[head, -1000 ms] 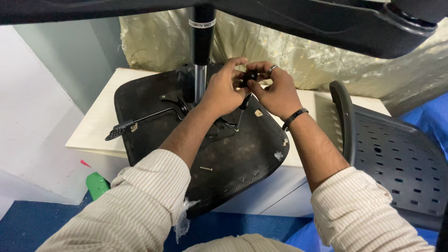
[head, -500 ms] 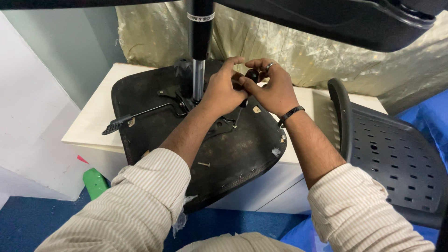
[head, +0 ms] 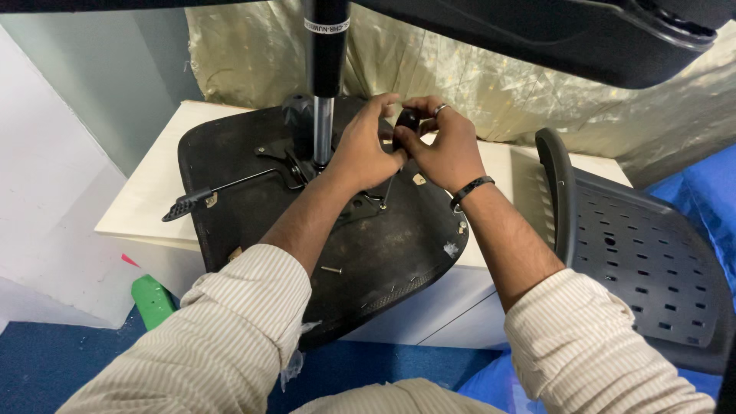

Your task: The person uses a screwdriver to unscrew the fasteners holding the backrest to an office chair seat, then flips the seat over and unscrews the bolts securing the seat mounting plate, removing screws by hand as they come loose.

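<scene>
Fingers: both hands meet over a small black knob [head: 406,120]; the left hand [head: 366,149] curls its fingers [head: 381,107] against it from the left, and the right hand [head: 445,149] pinches it from the right.
Right hand details: a ring on one finger, a dark band on the wrist.
Knob: just right of the gas-lift column [head: 325,92], above the metal mechanism plate [head: 360,203].
Seat: upturned black seat base [head: 253,146], underside up, lying on the pale bench [head: 146,199].
Lever: thin rod with a black paddle [head: 184,205] reaching left past the seat's edge.
Loose screw: lying on the seat underside [head: 331,270], near the left forearm.
Right side: perforated black backrest [head: 644,261], apart from the hands.
Floor: green object [head: 153,300] below the bench.
</scene>
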